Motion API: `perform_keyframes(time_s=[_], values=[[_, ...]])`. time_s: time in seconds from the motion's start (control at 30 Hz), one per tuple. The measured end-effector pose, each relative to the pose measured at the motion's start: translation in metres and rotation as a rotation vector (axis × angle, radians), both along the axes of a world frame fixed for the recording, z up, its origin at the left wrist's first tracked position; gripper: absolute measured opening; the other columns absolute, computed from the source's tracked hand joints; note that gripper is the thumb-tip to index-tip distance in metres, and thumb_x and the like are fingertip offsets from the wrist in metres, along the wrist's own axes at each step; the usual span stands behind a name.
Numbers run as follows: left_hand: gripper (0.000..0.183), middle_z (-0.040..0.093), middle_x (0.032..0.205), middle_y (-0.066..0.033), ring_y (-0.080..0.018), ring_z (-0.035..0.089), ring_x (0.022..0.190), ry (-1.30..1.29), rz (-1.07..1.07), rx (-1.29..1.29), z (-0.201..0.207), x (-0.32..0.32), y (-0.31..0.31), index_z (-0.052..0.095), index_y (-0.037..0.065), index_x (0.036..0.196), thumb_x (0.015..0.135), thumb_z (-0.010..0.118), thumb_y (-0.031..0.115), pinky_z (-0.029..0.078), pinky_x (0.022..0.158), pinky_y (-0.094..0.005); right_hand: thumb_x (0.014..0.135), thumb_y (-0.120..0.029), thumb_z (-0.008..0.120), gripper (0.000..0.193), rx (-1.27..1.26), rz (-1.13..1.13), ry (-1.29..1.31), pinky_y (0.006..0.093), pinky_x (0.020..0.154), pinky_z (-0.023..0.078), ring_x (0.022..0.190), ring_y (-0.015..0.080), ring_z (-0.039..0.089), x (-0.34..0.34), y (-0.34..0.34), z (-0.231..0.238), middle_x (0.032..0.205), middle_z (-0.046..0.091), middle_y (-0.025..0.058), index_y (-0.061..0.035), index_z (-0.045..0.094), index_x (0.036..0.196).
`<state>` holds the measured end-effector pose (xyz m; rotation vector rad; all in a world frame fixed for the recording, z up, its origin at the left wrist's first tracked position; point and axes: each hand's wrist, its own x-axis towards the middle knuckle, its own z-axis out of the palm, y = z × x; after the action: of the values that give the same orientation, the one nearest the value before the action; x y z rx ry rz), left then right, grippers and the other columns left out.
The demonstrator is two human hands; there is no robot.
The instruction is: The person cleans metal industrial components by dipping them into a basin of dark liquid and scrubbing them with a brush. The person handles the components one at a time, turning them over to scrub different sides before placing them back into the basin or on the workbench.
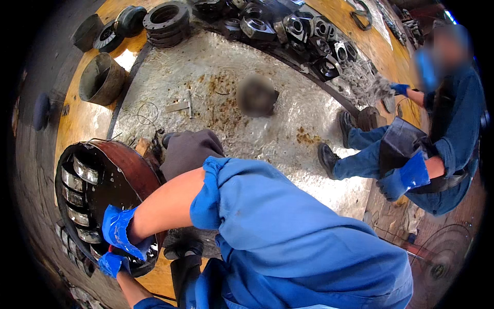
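A large reddish-brown drum stands at my left with dark contents inside. Several shiny curved metal pieces line up along its far-left inner side. My right hand, in a blue glove, reaches across into the drum near these pieces; its fingers are out of sight. My left hand, also blue-gloved, is at the drum's near rim, just below the right hand. Its fingers are hidden too, and a small bit of red shows between the two gloves. What either hand grips cannot be made out.
Beyond the drum stands a grey open bucket, with stacked metal rings farther back. Dark metal parts line the far side. A hinge-like metal piece lies on the floor. A co-worker in blue sits at the right.
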<state>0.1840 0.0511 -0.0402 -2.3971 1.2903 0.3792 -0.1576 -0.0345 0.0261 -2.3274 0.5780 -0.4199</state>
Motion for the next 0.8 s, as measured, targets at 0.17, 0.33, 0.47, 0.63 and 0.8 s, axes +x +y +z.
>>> perform_keyframes(time_s=[0.17,0.33,0.47,0.63,0.8], values=[[0.031,0.076,0.094,-0.0156,-0.0306,0.073,0.087,0.031,0.081,-0.145,-0.021,0.015,0.012,0.079,0.005,0.099,0.072,0.081,0.019,0.057,0.075,-0.0432,0.094,-0.039,0.064,0.030,0.085,-0.023,-0.095,0.0395,0.083,0.057,0.095,0.0301,0.074,0.010,0.000,0.000,0.101,0.077,0.0146,-0.0140,0.081,0.098],[0.029,0.075,0.092,-0.0152,-0.0299,0.072,0.085,-0.048,0.083,-0.276,-0.045,0.002,0.032,0.077,0.004,0.099,0.074,0.078,0.018,0.057,0.074,-0.0434,0.093,-0.039,0.065,0.030,0.181,0.002,0.038,0.0387,0.095,0.053,0.109,0.0286,0.069,-0.006,0.002,0.015,0.117,0.074,0.0113,-0.0184,0.078,0.112],[0.028,0.074,0.090,-0.0149,-0.0292,0.072,0.083,-0.096,0.035,-0.372,-0.044,-0.025,0.001,0.075,0.002,0.098,0.075,0.076,0.018,0.057,0.073,-0.0435,0.075,-0.035,0.079,0.027,0.142,-0.032,-0.184,0.0377,0.082,0.051,0.090,0.0264,0.071,0.028,-0.004,-0.050,0.091,0.075,0.0079,-0.0154,0.079,0.094],[0.027,0.072,0.088,-0.0145,-0.0284,0.071,0.081,-0.183,0.189,-0.478,-0.063,-0.010,0.055,0.073,0.001,0.097,0.076,0.074,0.017,0.056,0.071,-0.0437,0.045,-0.024,0.084,0.025,-0.219,0.070,0.099,0.0421,0.052,0.043,0.063,0.0307,0.069,-0.021,0.004,0.046,0.062,0.064,0.0110,-0.0135,0.072,0.064],[0.044,0.072,0.109,-0.0206,-0.0352,0.072,0.098,-0.259,0.253,-0.625,-0.073,-0.048,0.022,0.062,0.000,0.120,0.082,0.070,0.021,0.057,0.085,-0.0439,0.084,-0.040,0.069,0.027,-0.045,-0.072,0.142,0.0532,0.068,0.056,0.079,0.0382,0.073,-0.010,-0.023,0.015,0.084,0.075,0.0158,-0.0137,0.077,0.087]])
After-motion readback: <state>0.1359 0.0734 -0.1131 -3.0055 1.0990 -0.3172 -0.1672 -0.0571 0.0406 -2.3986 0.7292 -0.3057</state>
